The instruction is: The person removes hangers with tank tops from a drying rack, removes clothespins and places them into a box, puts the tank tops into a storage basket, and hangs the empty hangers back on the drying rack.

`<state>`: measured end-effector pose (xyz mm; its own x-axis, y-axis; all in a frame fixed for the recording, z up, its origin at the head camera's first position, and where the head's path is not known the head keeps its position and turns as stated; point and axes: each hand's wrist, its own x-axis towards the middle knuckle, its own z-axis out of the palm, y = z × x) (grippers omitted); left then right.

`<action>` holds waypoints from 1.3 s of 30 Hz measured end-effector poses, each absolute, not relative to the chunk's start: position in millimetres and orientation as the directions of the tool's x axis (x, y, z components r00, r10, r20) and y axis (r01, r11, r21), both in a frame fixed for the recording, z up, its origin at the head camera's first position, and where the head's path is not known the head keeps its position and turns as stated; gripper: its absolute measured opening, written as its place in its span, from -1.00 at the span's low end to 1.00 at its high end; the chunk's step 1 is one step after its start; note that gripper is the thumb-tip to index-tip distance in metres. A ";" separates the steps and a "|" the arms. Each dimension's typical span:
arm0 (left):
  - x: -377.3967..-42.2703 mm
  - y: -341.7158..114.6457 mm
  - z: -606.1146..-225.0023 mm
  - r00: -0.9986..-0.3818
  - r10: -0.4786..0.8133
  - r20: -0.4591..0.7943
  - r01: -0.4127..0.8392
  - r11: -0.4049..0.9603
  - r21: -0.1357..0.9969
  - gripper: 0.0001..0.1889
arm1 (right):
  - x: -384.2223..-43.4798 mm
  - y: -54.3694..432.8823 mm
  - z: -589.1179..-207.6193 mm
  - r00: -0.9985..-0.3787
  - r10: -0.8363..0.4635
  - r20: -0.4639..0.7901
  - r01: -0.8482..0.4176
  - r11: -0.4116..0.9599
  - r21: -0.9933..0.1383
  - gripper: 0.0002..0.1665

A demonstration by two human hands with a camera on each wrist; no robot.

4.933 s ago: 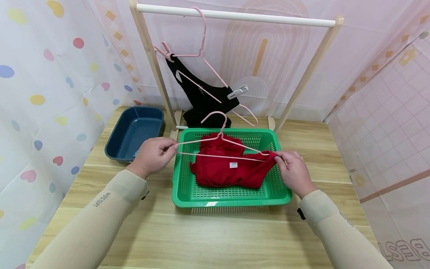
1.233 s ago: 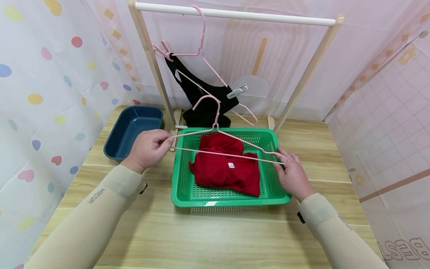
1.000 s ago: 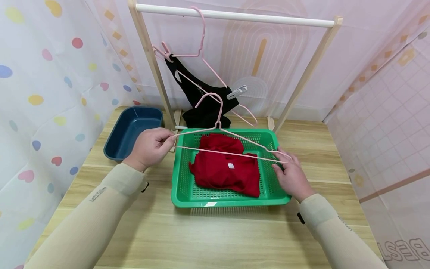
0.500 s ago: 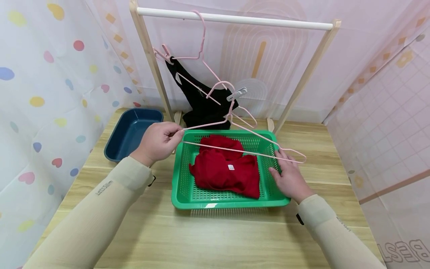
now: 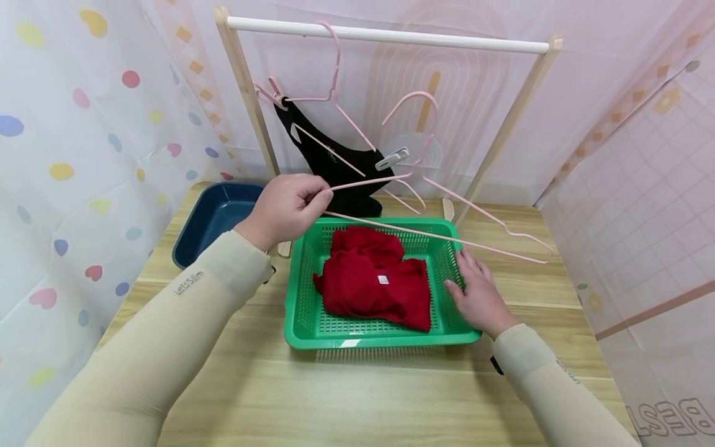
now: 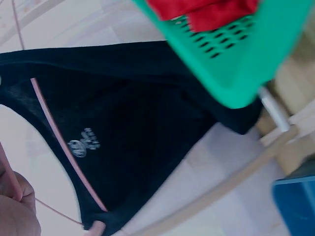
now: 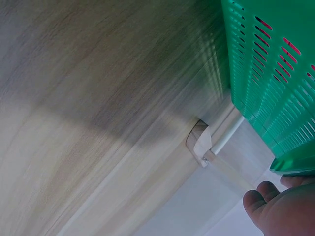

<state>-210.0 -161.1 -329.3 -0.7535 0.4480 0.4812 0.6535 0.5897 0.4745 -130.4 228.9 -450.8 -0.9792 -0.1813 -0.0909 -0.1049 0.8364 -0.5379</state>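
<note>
The pale wood-grained counter (image 5: 335, 397) carries a green perforated plastic basket (image 5: 385, 342), in which lies a crumpled red fabric garment (image 5: 380, 298) bearing a small white label. The right hand (image 5: 478, 297) lies at the basket's right rim, its fingers nearly straight and grasping nothing; how firmly they touch the rim cannot be told. Above the basket's far side, the left hand (image 5: 287, 208) pinches one end of a thin pink triangular hanger (image 5: 436, 236) between thumb and curled fingers. With only that end supported, this hanger could swivel in the pinch, and its hook might catch the grey plastic clip (image 5: 393, 158) beyond. The hanger is bare, its free end sloping down to the right, its hook curving upward and left. Farthest, a black fabric garment (image 5: 341, 186) hangs from a second, pink hanger (image 5: 337, 59) on the white horizontal bar (image 5: 447, 42) of a wooden rack.
</note>
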 end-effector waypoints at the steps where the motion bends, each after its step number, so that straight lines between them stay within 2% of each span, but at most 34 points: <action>1: -212.1 -158.1 -324.6 -0.752 0.454 0.478 0.655 0.590 0.472 -0.67 | -130.0 228.4 -450.5 -0.980 -0.180 -0.089 -0.105 0.836 -0.539 -0.12; 9: -233.2 -135.6 -286.6 -0.756 0.466 0.460 0.652 0.596 0.469 -0.65 | -129.6 226.8 -452.2 -0.980 -0.176 -0.091 -0.100 0.833 -0.544 -0.11; 15: -246.6 -120.8 -263.8 -0.727 0.481 0.489 0.681 0.596 0.426 -0.63 | -129.1 224.5 -452.2 -0.979 -0.180 -0.092 -0.100 0.827 -0.554 -0.11; 19: -253.4 -114.1 -250.5 -0.746 0.486 0.455 0.663 0.601 0.447 -0.61 | -128.1 223.1 -451.9 -0.979 -0.175 -0.099 -0.091 0.825 -0.557 -0.11; 23: -259.6 -107.7 -239.3 -0.755 0.496 0.429 0.656 0.593 0.468 -0.60 | -127.9 222.0 -451.0 -0.979 -0.179 -0.095 -0.097 0.827 -0.554 -0.12; 39: -272.3 -77.4 -207.0 -0.746 0.533 0.400 0.666 0.608 0.431 -0.59 | -127.4 219.6 -454.2 -0.981 -0.172 -0.088 -0.097 0.834 -0.543 -0.13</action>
